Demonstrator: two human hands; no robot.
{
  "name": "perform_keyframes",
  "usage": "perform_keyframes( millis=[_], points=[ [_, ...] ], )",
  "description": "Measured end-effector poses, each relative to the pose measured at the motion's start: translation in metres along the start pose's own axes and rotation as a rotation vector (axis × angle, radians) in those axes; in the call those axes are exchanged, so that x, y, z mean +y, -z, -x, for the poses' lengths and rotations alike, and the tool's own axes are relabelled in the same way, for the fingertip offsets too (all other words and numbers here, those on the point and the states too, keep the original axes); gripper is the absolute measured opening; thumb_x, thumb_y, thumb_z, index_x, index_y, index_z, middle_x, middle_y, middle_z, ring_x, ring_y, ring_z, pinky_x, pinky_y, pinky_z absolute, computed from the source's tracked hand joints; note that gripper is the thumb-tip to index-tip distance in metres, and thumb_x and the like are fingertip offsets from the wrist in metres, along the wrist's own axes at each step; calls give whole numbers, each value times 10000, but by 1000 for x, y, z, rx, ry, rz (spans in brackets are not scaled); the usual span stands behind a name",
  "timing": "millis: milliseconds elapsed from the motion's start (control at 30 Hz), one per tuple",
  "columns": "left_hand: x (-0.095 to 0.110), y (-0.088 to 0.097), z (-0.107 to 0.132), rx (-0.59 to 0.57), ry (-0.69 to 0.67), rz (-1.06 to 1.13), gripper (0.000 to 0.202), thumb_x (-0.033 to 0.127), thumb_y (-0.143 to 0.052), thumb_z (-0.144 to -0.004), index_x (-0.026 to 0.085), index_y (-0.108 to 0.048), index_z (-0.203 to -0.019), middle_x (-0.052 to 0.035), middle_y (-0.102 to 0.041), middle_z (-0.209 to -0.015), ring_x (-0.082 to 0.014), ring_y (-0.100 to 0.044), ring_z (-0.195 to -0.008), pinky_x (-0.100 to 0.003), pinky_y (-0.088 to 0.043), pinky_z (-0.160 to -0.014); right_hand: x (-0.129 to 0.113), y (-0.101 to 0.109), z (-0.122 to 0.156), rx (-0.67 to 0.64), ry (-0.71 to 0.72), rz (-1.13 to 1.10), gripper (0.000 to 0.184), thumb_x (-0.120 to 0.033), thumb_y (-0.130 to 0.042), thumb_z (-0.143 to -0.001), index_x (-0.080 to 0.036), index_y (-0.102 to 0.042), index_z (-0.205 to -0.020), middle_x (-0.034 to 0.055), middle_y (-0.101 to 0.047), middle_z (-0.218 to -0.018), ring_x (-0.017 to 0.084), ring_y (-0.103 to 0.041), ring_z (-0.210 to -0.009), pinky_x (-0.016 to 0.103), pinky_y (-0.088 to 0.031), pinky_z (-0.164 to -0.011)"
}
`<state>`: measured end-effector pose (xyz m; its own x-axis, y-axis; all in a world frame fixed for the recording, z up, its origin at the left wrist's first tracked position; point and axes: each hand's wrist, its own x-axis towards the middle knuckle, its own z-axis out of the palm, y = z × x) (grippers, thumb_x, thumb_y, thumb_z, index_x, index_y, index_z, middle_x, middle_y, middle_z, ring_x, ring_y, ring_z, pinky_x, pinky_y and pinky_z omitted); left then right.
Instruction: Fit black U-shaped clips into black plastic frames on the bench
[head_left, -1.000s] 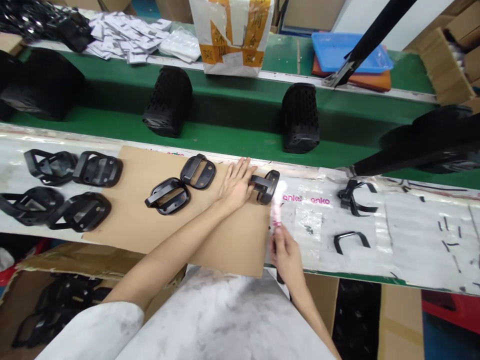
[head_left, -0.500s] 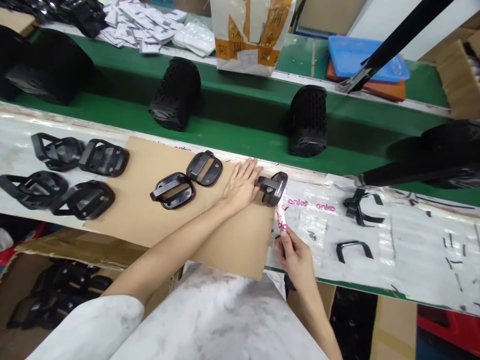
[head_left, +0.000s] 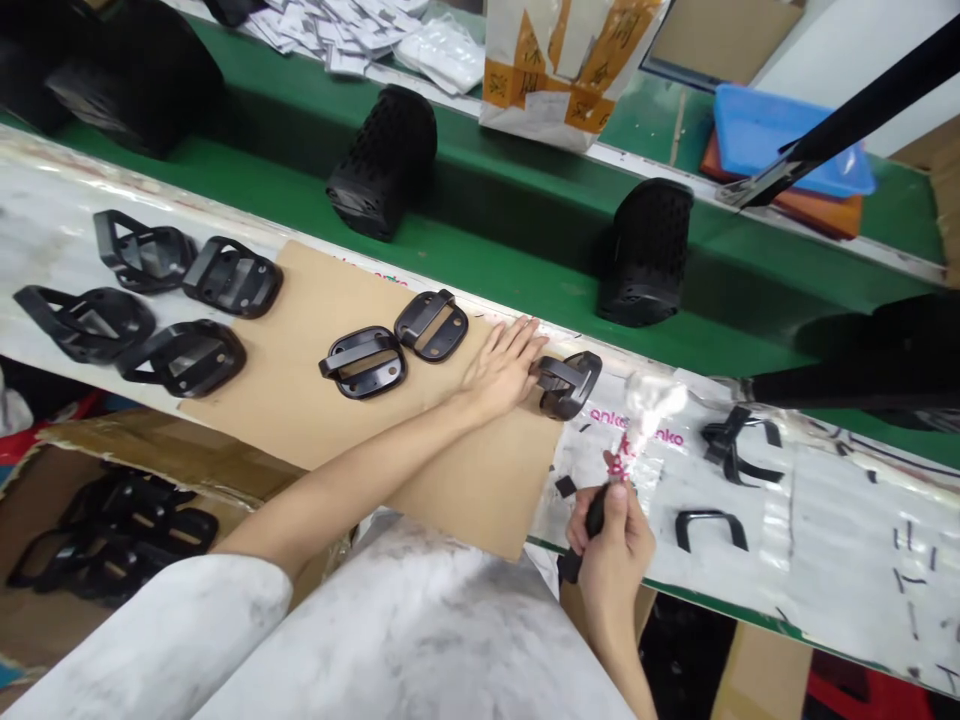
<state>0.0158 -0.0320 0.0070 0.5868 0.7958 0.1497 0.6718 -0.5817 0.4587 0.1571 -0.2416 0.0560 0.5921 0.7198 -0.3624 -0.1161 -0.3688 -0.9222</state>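
My left hand (head_left: 504,372) lies palm down with fingers spread on a brown cardboard sheet (head_left: 465,490). Right beside it, a black handle bracket (head_left: 568,385) stands at the sheet's right edge; whether my thumb touches it I cannot tell. My right hand (head_left: 616,545) grips the black handle of a tool (head_left: 628,440), held upright over the bench. Pink-printed film wraps its shaft, and its wide whitish end is blurred. Two more black handle brackets (head_left: 365,362) rest on the cardboard to the left of my left hand.
Several black brackets (head_left: 184,358) sit further left. To the right lie loose black U-shaped handles (head_left: 711,527). Black cylindrical speakers (head_left: 646,250) stand on the green belt (head_left: 517,275) behind. A carton (head_left: 142,440) of black parts is below. A black arm (head_left: 840,120) slants across the upper right.
My right hand has lifted the tool and moved it away from the bracket, so more of its whitish end shows. My left hand stays flat on the cardboard. The view has shifted slightly.
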Motion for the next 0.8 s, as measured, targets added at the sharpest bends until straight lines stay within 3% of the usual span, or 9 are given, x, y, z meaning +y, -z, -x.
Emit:
perform_keyframes(
  millis=[67, 200, 333, 433, 533, 600, 700, 800],
  points=[
    [0, 0, 0, -4, 6, 6, 647, 207, -603, -960, 87, -493, -1586, -196, -361, -1752, -335, -255, -1668, -555, -162, -1375, 2, -1, -2, -57, 2, 51, 534, -730, -594, -989, -203, -674, -997, -69, -502, -610, 89, -378, -415, 219, -304, -372],
    [1, 2, 1, -4, 10, 53, 641, 189, -595, -952, 78, -505, -1577, -216, -365, -1745, -342, -258, -1666, -565, -155, -1373, 3, 2, -13, -325, -146, 196, 607, -802, -671, -885, -196, -673, -926, -45, -552, -611, 82, -339, -383, 235, -282, -345],
    [-5, 5, 0, 21, 17, 217, 617, 145, -551, -912, 99, -568, -1527, -188, -370, -1750, -331, -255, -1667, -561, -131, -1375, 1, 13, -19, -229, -85, 211, 622, -752, -647, -928, -176, -719, -1152, -15, -620, -698, 95, -356, -427, 249, -315, -374],
    [-12, 9, -1, 111, 86, 606, 563, 139, -509, -883, 146, -651, -1428, -147, -480, -1694, -298, -349, -1629, -533, -196, -1363, 2, 25, -24, -164, -14, 326, 733, -739, -621, -933, -138, -711, -1343, 12, -672, -728, 133, -444, -466, 271, -394, -415],
    [-8, 21, 3, 157, 186, 1086, 394, 303, -551, -953, 148, -720, -1274, -156, -710, -1440, -323, -607, -1412, -505, -408, -1253, 3, 34, -33, -142, 106, 517, 750, -691, -642, -907, -121, -735, -1387, 107, -807, -929, 256, -713, -753, 342, -585, -646],
    [3, 34, 10, 120, 200, 1224, 430, 480, -533, -1012, 129, -750, -1133, -162, -806, -1147, -315, -748, -1119, -468, -564, -1057, 3, 37, -39, -155, 160, 616, 705, -645, -642, -905, -149, -752, -1394, 134, -831, -1106, 326, -761, -1011, 391, -619, -850],
    [24, 63, 24, -26, 224, 1311, 630, 679, -470, -1030, 117, -755, -1011, -135, -781, -830, -249, -740, -755, -383, -611, -773, 2, 37, -44, -179, 192, 695, 683, -610, -599, -928, -171, -735, -1435, 125, -837, -1133, 344, -767, -1068, 412, -612, -938],
    [42, 91, 37, -55, 292, 1280, 590, 719, -572, -978, 163, -765, -1003, -90, -756, -800, -244, -721, -766, -375, -600, -767, 3, 37, -44, -190, 208, 724, 686, -610, -569, -953, -170, -719, -1457, 131, -838, -1133, 349, -772, -1076, 426, -606, -967]
  ],
)
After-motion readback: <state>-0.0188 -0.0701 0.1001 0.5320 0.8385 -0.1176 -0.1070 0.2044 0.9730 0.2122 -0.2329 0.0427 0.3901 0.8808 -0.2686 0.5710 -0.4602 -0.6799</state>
